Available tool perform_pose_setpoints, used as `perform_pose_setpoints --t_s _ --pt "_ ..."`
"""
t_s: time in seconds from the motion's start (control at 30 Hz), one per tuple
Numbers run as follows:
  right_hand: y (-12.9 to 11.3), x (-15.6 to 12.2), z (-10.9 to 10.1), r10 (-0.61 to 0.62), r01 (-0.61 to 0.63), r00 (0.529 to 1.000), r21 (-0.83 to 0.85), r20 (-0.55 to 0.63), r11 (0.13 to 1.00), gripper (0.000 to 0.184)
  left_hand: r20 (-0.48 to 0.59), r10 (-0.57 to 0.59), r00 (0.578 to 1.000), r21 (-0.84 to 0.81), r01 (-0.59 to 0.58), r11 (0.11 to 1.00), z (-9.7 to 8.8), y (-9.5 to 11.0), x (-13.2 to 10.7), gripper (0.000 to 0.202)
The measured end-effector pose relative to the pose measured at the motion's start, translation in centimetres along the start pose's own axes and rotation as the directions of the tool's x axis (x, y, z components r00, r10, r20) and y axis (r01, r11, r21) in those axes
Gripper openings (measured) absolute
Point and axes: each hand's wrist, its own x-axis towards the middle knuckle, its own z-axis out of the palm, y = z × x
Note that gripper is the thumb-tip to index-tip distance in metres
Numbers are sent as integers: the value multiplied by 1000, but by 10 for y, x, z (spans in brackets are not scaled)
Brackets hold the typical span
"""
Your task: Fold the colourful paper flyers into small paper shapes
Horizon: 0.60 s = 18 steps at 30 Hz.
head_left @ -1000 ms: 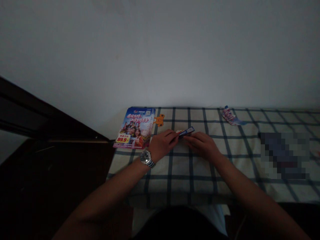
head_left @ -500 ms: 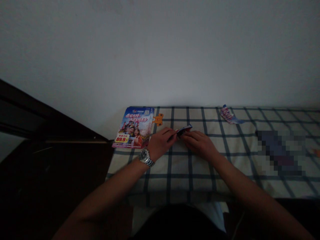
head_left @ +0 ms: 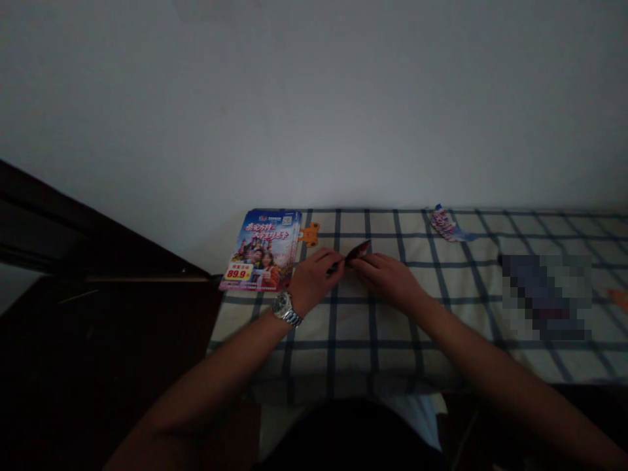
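Observation:
Both my hands meet over a checked cloth (head_left: 441, 307) near its far edge. My left hand (head_left: 314, 278), with a metal watch on the wrist, pinches one end of a small folded piece of printed paper (head_left: 358, 250). My right hand (head_left: 385, 278) pinches the same folded paper from the other side. The paper stands tilted up between my fingertips, its dark reddish side showing. The room is dim.
A colourful flyer (head_left: 262, 248) marked 89.9 lies at the cloth's far left, an orange paper cut-out (head_left: 310, 233) beside it. A crumpled printed scrap (head_left: 445, 224) lies far right by the white wall. A blurred patch (head_left: 547, 296) covers something at right. Dark wooden furniture (head_left: 98, 314) stands left.
The folded paper has been turned up and folded smaller: its blue face with white marks no longer shows, a dark reddish face does. Both hands stayed in place.

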Motion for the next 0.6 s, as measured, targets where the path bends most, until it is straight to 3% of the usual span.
perform_pose_setpoints --t_s 0.27,0.47,0.6 --pt "1 3 -1 5 -8 999 60 49 998 24 66 -42 997 72 37 997 -5 5 2 8" --pt "4 1 -3 -24 21 998 57 50 998 25 145 123 982 219 -153 964 -7 5 -1 22" --pt "9 -3 -1 -62 58 997 80 48 995 31 184 121 975 240 -164 957 -8 2 0 16"
